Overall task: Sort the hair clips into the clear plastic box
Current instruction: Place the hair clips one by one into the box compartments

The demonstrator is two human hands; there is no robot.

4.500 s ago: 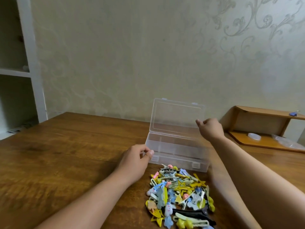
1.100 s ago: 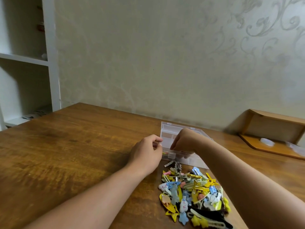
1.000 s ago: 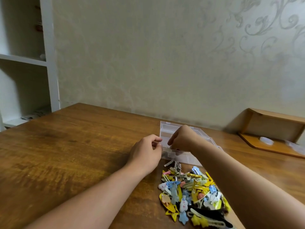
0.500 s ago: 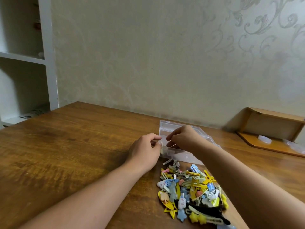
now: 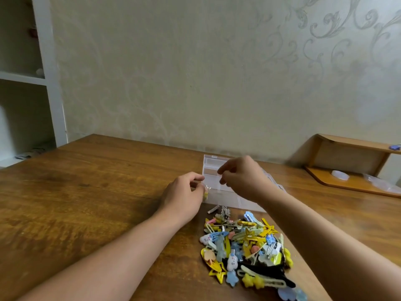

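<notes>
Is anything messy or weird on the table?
Only the hair clips: they lie in one jumbled heap on the table, just in front of the clear plastic box, not in it. Nothing looks broken or spilled.

Two hands show: the left hand (image 5: 184,197) pinches one small yellowish clip (image 5: 206,190) at the near left corner of the one clear plastic box (image 5: 219,187), and the right hand (image 5: 243,179) hovers with curled fingers just right of that pinch, whether it holds anything cannot be told. Just below the pinch lies one pile of hair clips (image 5: 245,242), several dozen and too tangled to count exactly, with one long black clip (image 5: 267,271) among them; well to the right of the hands stands one wooden shelf (image 5: 347,161), and far to their left one white shelving unit (image 5: 47,83)
</notes>
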